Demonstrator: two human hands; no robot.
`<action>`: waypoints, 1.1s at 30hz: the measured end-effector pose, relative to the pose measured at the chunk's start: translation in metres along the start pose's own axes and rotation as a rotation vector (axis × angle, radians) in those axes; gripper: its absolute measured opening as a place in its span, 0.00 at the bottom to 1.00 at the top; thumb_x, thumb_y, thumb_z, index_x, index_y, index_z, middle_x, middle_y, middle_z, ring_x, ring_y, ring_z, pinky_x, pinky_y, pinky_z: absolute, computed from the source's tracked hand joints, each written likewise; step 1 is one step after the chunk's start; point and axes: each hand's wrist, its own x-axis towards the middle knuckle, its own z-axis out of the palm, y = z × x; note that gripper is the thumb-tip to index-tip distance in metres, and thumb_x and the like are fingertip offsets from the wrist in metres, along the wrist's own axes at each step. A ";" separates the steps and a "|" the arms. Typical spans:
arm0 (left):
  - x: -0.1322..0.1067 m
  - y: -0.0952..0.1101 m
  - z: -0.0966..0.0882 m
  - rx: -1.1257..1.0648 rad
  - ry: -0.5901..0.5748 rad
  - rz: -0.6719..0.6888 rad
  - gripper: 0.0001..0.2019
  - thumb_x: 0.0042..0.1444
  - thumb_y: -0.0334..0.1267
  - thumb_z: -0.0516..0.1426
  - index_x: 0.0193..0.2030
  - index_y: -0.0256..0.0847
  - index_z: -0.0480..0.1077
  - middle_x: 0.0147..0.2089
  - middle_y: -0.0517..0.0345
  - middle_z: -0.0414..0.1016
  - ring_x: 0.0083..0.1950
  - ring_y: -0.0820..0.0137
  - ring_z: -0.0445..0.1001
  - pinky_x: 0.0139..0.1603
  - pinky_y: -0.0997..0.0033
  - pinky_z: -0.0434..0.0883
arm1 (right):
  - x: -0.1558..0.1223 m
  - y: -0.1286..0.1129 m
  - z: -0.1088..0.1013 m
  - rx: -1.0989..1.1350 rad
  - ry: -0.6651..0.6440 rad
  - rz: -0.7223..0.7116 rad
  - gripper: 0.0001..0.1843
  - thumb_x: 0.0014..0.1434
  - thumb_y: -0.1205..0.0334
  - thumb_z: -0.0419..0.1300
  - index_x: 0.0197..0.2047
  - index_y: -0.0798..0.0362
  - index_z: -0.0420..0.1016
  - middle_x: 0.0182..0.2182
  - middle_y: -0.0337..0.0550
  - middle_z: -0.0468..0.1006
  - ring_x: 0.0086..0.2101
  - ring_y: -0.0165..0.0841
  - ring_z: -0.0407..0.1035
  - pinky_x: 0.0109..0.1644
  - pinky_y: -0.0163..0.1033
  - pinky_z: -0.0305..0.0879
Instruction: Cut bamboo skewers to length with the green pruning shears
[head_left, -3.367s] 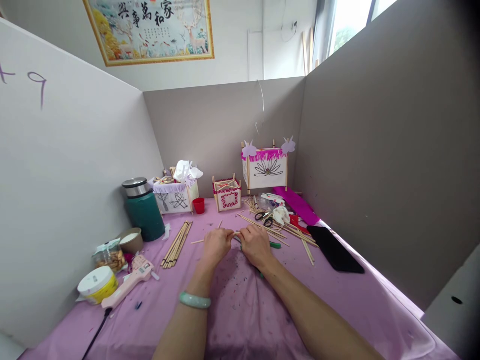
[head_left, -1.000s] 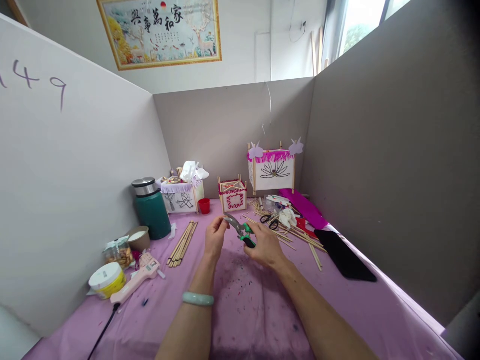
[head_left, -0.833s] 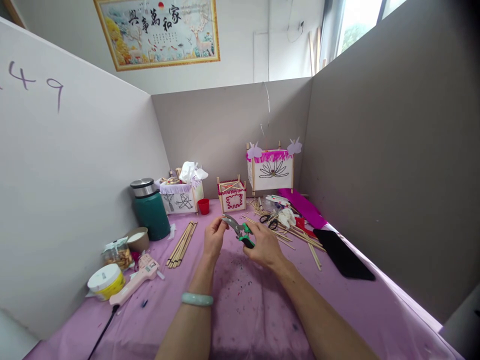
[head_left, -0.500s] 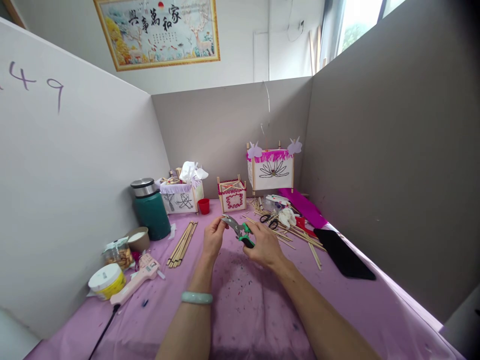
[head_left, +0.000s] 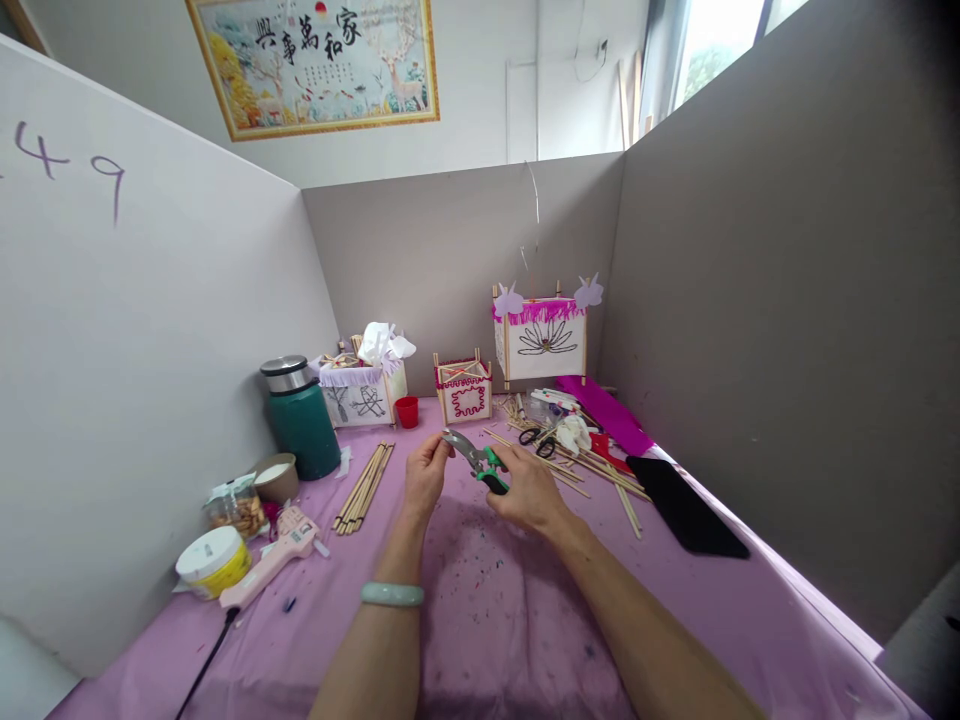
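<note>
A pair of green-handled metal snips [head_left: 481, 459] hangs in the air between the two hands, just above the pink cloth, with its steel blades pointing up and to the left. The right hand [head_left: 529, 491] is closed around the green handles. The left hand [head_left: 426, 477] is curled, its fingertips [head_left: 442, 447] at the blade end, though whether they grip the blades or only touch them cannot be told. A pale green jade bangle [head_left: 391, 594] circles the left wrist. Just left of the left hand lies a bundle of long, thin wooden sticks [head_left: 361, 502]. Farther left are a pink hot glue gun [head_left: 272, 563], a white-and-yellow tub [head_left: 211, 562], a clear jar of brown bits [head_left: 236, 510], a tan bowl [head_left: 276, 482] and a teal steel-topped flask [head_left: 298, 420]. Ahead of the hands stand a white paper lantern box with a purple fringe [head_left: 363, 397], a red plastic cup [head_left: 407, 412], a small wooden-framed box with a red squiggle [head_left: 463, 392] and a larger lotus-drawn lantern with paper rabbits [head_left: 540, 340]. Right of the right hand lie loose wooden sticks [head_left: 577, 462], black-handled scissors [head_left: 537, 441] and a flat black pad [head_left: 684, 505].
</note>
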 end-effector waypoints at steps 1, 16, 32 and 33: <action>0.000 0.000 0.000 0.008 -0.005 0.001 0.16 0.56 0.49 0.53 0.26 0.39 0.69 0.25 0.61 0.66 0.30 0.73 0.62 0.34 0.74 0.60 | 0.000 0.000 0.000 0.001 -0.004 -0.001 0.31 0.44 0.61 0.61 0.54 0.52 0.68 0.43 0.48 0.73 0.45 0.40 0.66 0.50 0.41 0.60; 0.002 0.004 0.004 -0.200 -0.016 -0.058 0.14 0.56 0.47 0.55 0.41 0.38 0.70 0.26 0.60 0.70 0.29 0.73 0.65 0.33 0.73 0.61 | 0.001 0.001 0.002 0.116 0.020 0.087 0.21 0.45 0.63 0.59 0.45 0.48 0.72 0.35 0.40 0.76 0.35 0.35 0.68 0.40 0.36 0.60; 0.001 0.009 0.003 -0.256 0.017 -0.044 0.13 0.55 0.47 0.57 0.36 0.39 0.70 0.26 0.61 0.69 0.27 0.75 0.62 0.28 0.75 0.58 | -0.002 -0.001 0.006 0.057 0.024 0.043 0.33 0.44 0.61 0.61 0.57 0.50 0.67 0.44 0.47 0.73 0.44 0.39 0.67 0.50 0.41 0.60; 0.001 0.009 0.003 -0.258 0.017 -0.040 0.13 0.55 0.47 0.57 0.36 0.39 0.70 0.26 0.61 0.69 0.27 0.75 0.63 0.29 0.75 0.58 | -0.003 -0.001 0.006 0.058 0.022 0.045 0.33 0.44 0.61 0.61 0.57 0.50 0.67 0.44 0.46 0.73 0.44 0.39 0.67 0.49 0.40 0.61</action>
